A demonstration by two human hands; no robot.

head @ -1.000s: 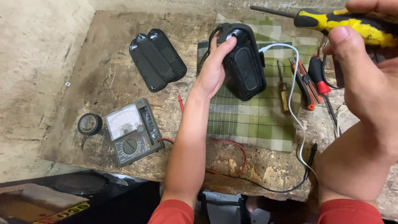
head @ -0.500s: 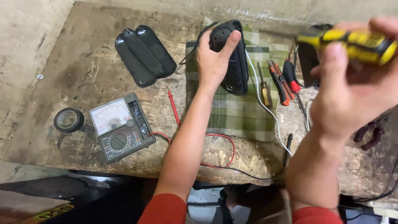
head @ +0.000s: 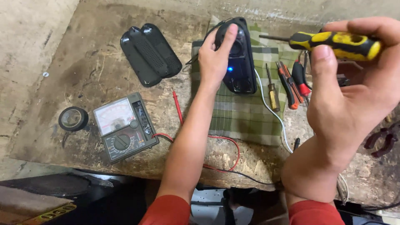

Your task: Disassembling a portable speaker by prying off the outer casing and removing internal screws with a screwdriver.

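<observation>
The left hand (head: pixel 214 60) is resting closed over the black speaker body (head: pixel 241 62), which is lying on the green checked cloth (head: pixel 246 116) at upper centre of the frame, a blue light glowing on it. The right hand (head: pixel 350 100) is gripping the yellow-and-black screwdriver (head: pixel 333 41) at upper right, raised above the bench (head: pixel 83 75). Pinning the speaker firmly would likely be helping the tip seat squarely, and the detached black cover (head: pixel 150 54) is lying at upper left
</observation>
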